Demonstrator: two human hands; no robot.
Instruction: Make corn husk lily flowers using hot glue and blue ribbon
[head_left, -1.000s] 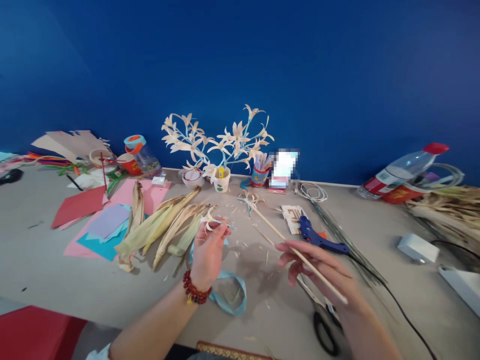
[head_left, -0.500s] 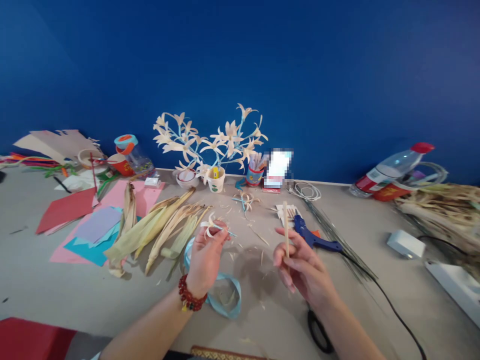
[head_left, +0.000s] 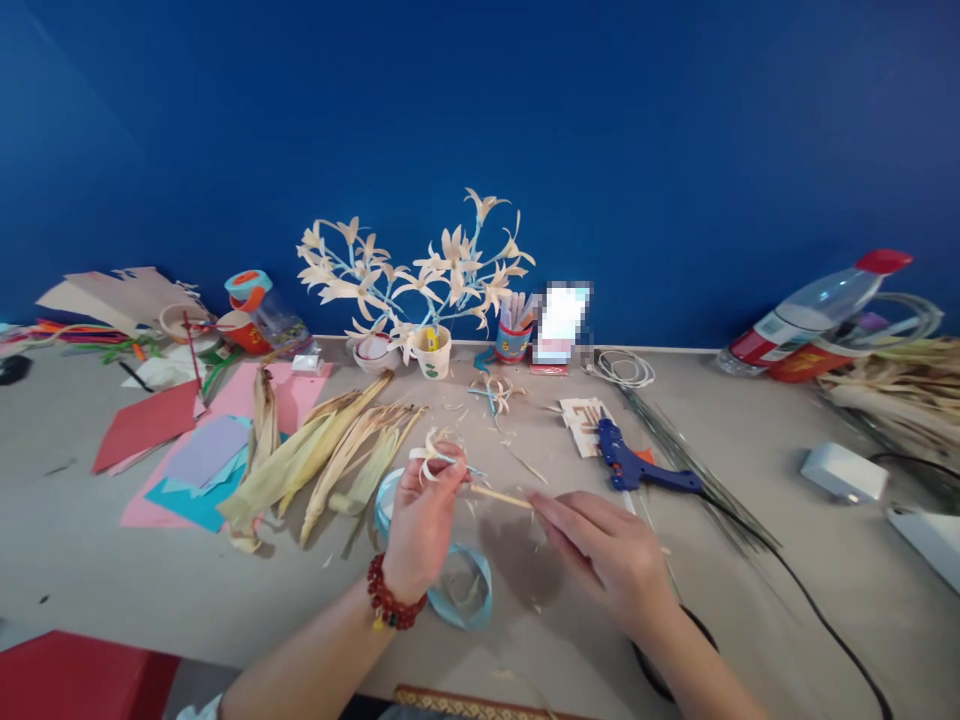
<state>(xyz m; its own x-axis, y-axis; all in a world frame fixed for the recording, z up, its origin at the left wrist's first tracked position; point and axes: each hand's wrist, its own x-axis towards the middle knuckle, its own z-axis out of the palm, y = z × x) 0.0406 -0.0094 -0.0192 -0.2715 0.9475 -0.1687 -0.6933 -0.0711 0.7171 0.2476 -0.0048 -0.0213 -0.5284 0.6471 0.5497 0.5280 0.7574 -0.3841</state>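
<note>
My left hand (head_left: 426,515) pinches a small corn husk flower (head_left: 429,455) with pale curled petals and a thin blue stem pointing right. A slim wooden stick (head_left: 501,497) lies nearly level in the fingers of my right hand (head_left: 604,550). Its free end reaches my left fingertips; whether it touches them or the stem, I cannot tell. Beneath my left hand is a loop of light blue ribbon (head_left: 480,600). Another husk flower (head_left: 499,397) rests on the table beyond my hands.
A potted spray of husk flowers (head_left: 450,265) stands by the wall. Dried corn husks (head_left: 322,455) and coloured paper (head_left: 146,425) lie left. To the right are a blue glue gun (head_left: 637,470) with a trailing cord, wires (head_left: 682,460) and a tilted bottle (head_left: 814,310). Scissors lie partly under my right arm.
My right hand has turned over and moved the stick from upright to nearly level, its tip now at my left fingers. My left hand still holds the flower. The view has shifted slightly.
</note>
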